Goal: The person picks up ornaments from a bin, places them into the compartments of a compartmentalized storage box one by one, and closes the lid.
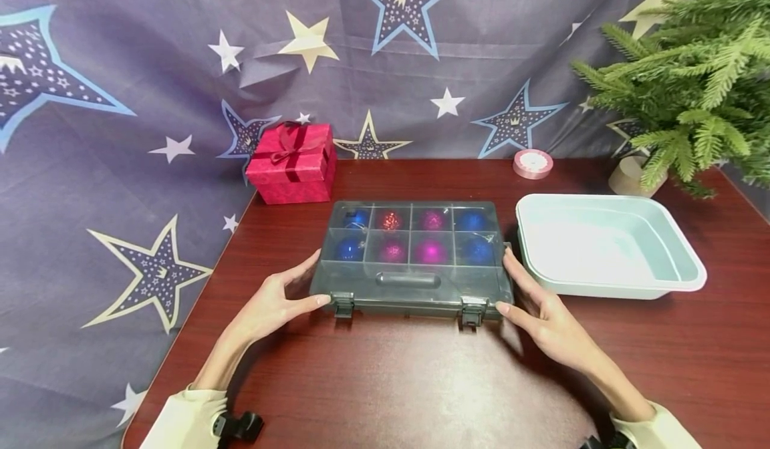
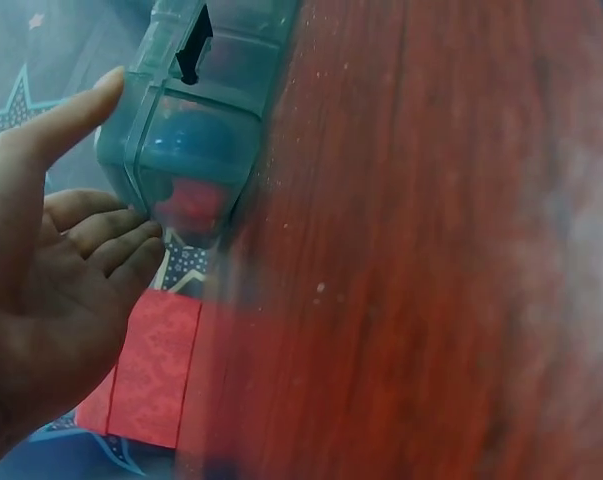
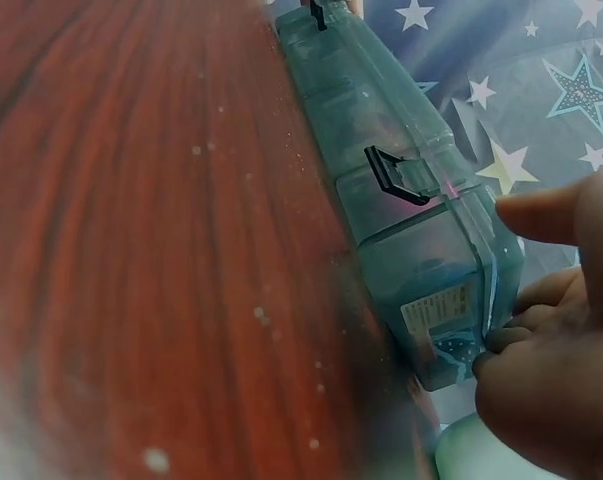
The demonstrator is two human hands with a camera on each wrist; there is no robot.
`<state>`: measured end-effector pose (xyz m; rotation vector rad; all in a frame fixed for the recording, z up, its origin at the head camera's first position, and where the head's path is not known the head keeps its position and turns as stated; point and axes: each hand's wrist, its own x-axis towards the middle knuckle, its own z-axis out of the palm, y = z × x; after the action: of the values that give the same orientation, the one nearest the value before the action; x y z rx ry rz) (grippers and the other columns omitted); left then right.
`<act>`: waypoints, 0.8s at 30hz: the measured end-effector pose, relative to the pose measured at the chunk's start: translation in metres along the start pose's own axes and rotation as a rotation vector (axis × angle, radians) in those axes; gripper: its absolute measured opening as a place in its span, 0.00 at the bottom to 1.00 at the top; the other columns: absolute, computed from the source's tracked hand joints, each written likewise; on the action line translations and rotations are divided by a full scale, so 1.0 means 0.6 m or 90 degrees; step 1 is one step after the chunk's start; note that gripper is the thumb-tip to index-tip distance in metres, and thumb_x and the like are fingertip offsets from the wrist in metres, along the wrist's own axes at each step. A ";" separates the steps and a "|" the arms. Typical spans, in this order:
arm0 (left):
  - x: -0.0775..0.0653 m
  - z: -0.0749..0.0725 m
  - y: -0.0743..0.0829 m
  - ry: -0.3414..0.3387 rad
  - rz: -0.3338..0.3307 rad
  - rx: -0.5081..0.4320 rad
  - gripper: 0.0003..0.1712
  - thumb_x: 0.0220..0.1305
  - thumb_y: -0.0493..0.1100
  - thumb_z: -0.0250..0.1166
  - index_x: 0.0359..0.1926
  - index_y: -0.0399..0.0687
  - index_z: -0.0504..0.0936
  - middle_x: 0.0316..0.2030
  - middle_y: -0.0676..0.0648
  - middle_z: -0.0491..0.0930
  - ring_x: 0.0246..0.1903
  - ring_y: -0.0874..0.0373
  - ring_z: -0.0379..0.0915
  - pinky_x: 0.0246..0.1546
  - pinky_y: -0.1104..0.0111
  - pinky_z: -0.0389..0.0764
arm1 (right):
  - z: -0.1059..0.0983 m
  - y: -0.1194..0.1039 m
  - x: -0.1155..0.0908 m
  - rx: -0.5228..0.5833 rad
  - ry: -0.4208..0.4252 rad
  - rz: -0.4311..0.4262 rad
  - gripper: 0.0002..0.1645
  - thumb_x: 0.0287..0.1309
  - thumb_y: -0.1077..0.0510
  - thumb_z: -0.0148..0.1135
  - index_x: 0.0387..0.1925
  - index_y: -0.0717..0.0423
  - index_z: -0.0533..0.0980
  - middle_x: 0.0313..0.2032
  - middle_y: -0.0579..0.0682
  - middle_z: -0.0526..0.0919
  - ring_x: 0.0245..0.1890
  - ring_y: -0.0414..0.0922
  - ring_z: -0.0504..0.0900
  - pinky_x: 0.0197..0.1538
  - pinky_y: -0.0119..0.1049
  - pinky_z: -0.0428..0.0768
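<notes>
A dark translucent compartment box (image 1: 410, 262), its lid down, lies flat on the table in the head view. Blue, red and pink ball ornaments (image 1: 431, 251) show through the lid, one per compartment. My left hand (image 1: 277, 305) holds the box's left end, thumb at the front corner and fingers along the side. At the opposite end my right hand (image 1: 544, 319) grips in the same way, its thumb close to the right latch (image 1: 473, 310). In the right wrist view a black latch (image 3: 396, 175) juts out from the box's front. The left latch (image 1: 343, 305) hangs at the front edge.
A pale blue tray (image 1: 607, 292) stands right of the box, close to my right hand. Behind left is a red gift box (image 1: 291, 172) with a bow. A pink ribbon roll (image 1: 533, 164) and a small artificial fir tree (image 1: 692, 88) stand at the back right.
</notes>
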<state>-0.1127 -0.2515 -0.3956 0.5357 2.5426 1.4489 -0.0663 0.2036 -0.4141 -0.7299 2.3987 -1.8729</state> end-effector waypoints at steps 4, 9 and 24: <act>-0.002 0.003 -0.002 0.013 0.004 0.008 0.49 0.63 0.46 0.77 0.80 0.54 0.62 0.73 0.47 0.67 0.71 0.53 0.64 0.66 0.76 0.65 | 0.002 0.003 -0.002 -0.014 0.008 -0.012 0.43 0.70 0.72 0.58 0.80 0.68 0.50 0.80 0.65 0.41 0.79 0.49 0.43 0.70 0.18 0.54; -0.005 0.009 -0.004 0.033 0.009 -0.008 0.48 0.63 0.45 0.77 0.79 0.57 0.64 0.72 0.49 0.69 0.70 0.54 0.66 0.67 0.74 0.66 | 0.002 0.005 -0.004 -0.038 0.017 -0.018 0.43 0.70 0.72 0.59 0.79 0.66 0.52 0.80 0.64 0.44 0.79 0.49 0.44 0.70 0.18 0.54; -0.018 0.022 -0.014 0.071 0.009 0.019 0.45 0.65 0.49 0.76 0.79 0.62 0.65 0.73 0.54 0.68 0.70 0.57 0.65 0.66 0.77 0.65 | 0.004 0.010 -0.007 -0.111 0.029 -0.022 0.44 0.68 0.71 0.63 0.80 0.61 0.56 0.80 0.62 0.48 0.78 0.41 0.47 0.70 0.17 0.53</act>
<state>-0.1006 -0.2487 -0.4098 0.4917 2.6554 1.4877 -0.0640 0.2039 -0.4217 -0.7507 2.6204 -1.7264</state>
